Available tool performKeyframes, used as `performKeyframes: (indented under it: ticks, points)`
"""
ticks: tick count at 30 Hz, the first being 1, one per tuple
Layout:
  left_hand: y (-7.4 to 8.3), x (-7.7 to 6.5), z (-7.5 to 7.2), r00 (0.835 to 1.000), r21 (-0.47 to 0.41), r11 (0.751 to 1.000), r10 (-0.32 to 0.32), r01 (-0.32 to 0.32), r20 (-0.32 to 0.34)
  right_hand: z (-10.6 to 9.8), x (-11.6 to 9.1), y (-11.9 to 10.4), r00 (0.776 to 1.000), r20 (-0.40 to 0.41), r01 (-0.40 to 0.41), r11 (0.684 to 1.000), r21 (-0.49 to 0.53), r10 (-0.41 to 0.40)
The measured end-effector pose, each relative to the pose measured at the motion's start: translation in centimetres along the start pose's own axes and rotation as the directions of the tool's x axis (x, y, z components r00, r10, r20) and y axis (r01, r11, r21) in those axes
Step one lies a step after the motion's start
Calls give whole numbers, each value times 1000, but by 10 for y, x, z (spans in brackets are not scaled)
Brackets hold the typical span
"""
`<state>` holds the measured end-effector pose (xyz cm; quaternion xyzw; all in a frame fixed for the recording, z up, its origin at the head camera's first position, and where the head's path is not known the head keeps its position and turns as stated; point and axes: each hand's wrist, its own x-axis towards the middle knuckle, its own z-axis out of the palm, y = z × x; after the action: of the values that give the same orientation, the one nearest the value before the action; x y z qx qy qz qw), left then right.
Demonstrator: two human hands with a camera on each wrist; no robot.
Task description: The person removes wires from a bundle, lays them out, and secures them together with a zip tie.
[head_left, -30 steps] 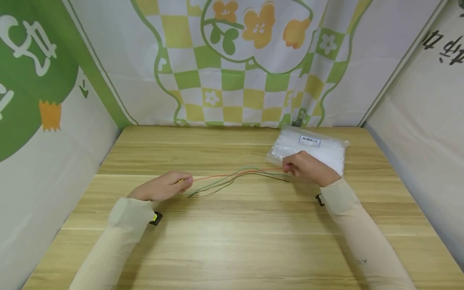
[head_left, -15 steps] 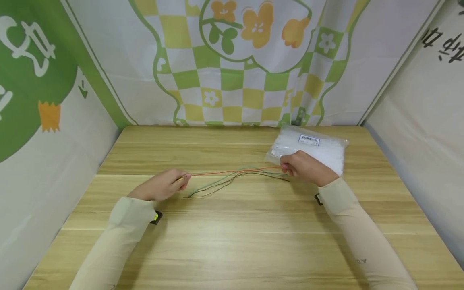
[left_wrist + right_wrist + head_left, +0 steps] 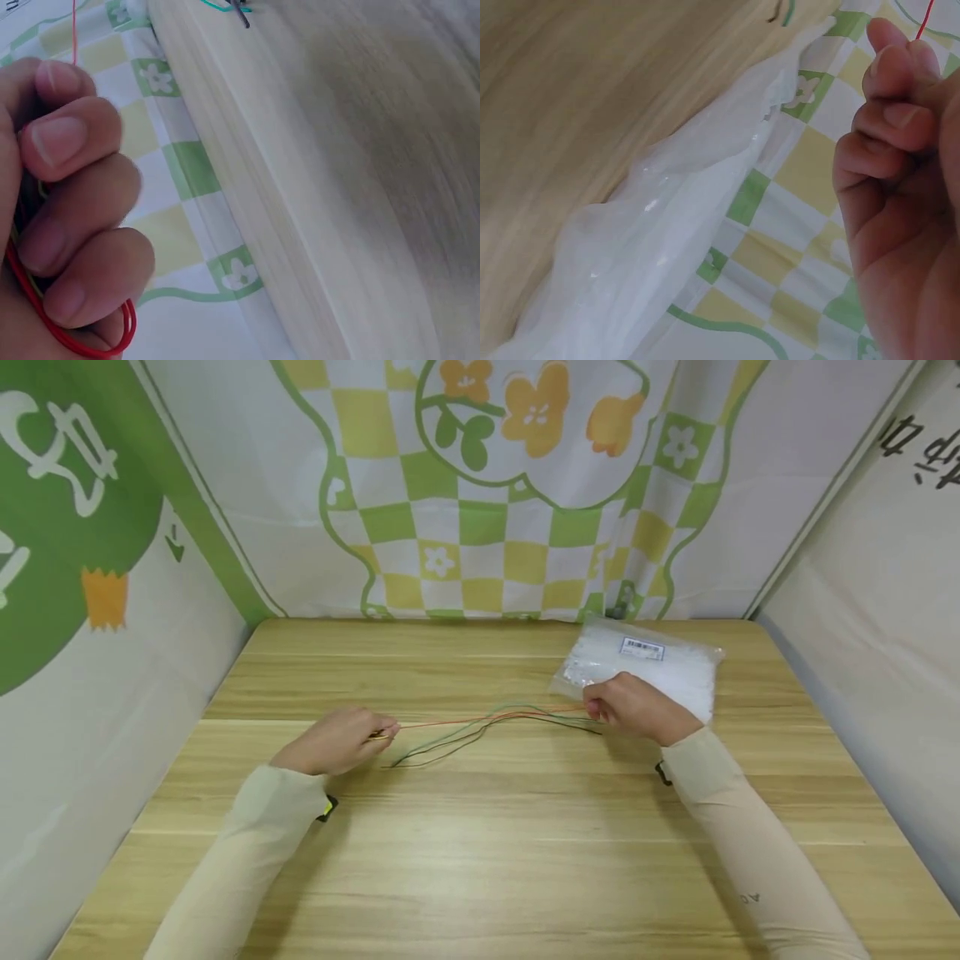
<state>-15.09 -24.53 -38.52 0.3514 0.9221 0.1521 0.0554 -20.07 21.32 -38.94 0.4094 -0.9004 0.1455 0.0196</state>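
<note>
A thin red wire (image 3: 450, 723) stretches between my two hands over the table. My left hand (image 3: 337, 742) grips one end of it, fingers curled into the palm. In the left wrist view a bundle of red and yellow wire (image 3: 41, 311) sits inside that same fist, with a red loop hanging out below the little finger. My right hand (image 3: 637, 708) pinches the other end of the red wire (image 3: 925, 19) between thumb and forefinger. Beneath it, green and dark wires (image 3: 457, 746) lie loosely on the tabletop, slightly bowed.
At the back right lies a clear plastic bag (image 3: 678, 677) of white contents with a barcode label (image 3: 642, 648), partly behind my right hand. The wooden table (image 3: 465, 877) ends against a patterned cloth (image 3: 480, 552) at the back, with cloth walls on both sides.
Both hands keep their hold on the red wire. It rose slightly half a second ago and has dipped a little since. The wires on the table lie as before.
</note>
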Motion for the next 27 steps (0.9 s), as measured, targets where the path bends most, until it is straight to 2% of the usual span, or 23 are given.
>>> performKeyframes:
  ticks: [4,7,12,15,21,27]
  points:
    - [2,4,2,1000,9,1000,23,-23,0,4,-2,4,1000,0,15,1000,-14,-15]
    - [1,5,4,1000,16,1000,14,-14,3,6,-1,5,1000,2,2,1000,-7,-2]
    - [0,3,3,999,32,999,-41,40,32,5,4,3,998,31,-63,997,33,62]
    - [0,3,3,995,27,996,-86,85,50,5,7,0,996,43,-75,997,35,73]
    - [-1,6,10,989,32,990,-138,137,47,8,13,-7,993,58,-98,995,-13,98]
    - [-2,9,16,984,34,985,-171,169,53,13,16,-11,993,37,-114,991,-63,116]
